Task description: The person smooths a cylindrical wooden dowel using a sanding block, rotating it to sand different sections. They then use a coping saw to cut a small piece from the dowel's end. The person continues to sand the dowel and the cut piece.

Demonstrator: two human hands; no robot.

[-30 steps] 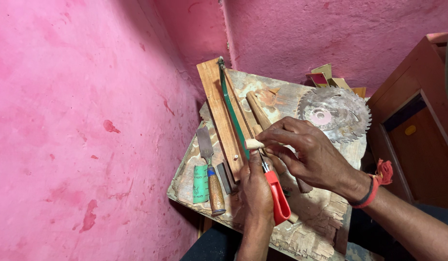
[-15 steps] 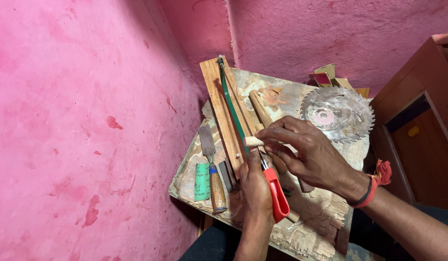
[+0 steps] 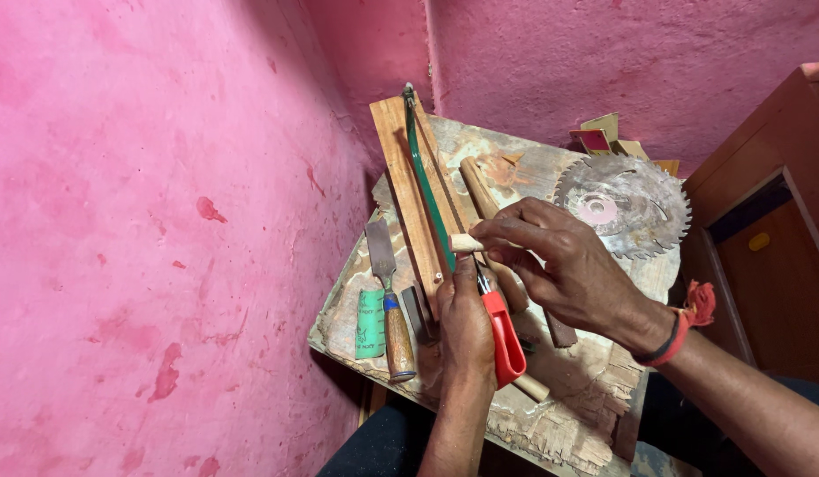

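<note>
Pinching a peg (image 3: 467, 242) in right hand (image 3: 564, 269), left hand (image 3: 467, 327) gripping saw (image 3: 502, 331); blade could nick fingers at 12 o'clock

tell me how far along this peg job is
Done: tools lie out on the bench: chisel, saw blade. In hand: the left hand holds red-handled pliers by a small wooden peg, which the right hand pinches. Left: the peg shows no cut or shaping yet.
</note>
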